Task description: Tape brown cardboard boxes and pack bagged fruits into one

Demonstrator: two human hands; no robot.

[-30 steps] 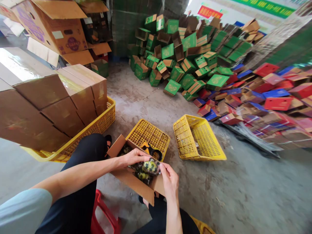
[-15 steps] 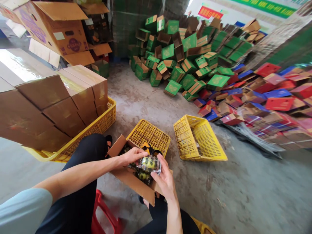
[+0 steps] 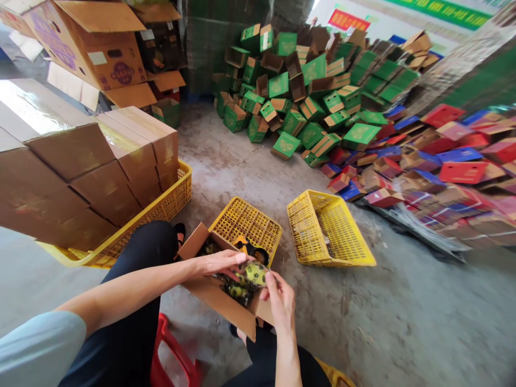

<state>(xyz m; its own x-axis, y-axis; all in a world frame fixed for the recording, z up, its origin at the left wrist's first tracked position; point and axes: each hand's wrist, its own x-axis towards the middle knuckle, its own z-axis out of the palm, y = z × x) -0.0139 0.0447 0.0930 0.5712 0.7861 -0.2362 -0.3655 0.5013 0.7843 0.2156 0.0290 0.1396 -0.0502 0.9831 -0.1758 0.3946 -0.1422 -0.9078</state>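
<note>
My right hand (image 3: pixel 279 301) pinches the right end of a clear plastic packet (image 3: pixel 255 273), which holds something yellow-green with dark spots; its exact kind is unclear. At the packet's left side, my left hand (image 3: pixel 223 263) has its fingers stretched out, flat and slightly apart, beside or touching the plastic. Both hands are above an open cardboard box (image 3: pixel 221 303) between my legs. Inside lie more wrapped yellow-green pieces (image 3: pixel 237 291), partly hidden by the hands. Just beyond the box, an orange-and-black tape dispenser (image 3: pixel 250 249) rests on an upturned yellow crate (image 3: pixel 245 217).
To the right stands another yellow crate (image 3: pixel 330 231). Closed cardboard boxes (image 3: pixel 108 185) fill a long yellow crate at left. Green boxes (image 3: pixel 286 145) and red-and-blue boxes (image 3: pixel 461 171) are heaped at the back and right. A red stool (image 3: pixel 175 349) is below me.
The packet has shifted slightly right and tilted. My left hand has gone from gripping its edge to stretched fingers, while the right fingers have curled into a pinch on its right end.
</note>
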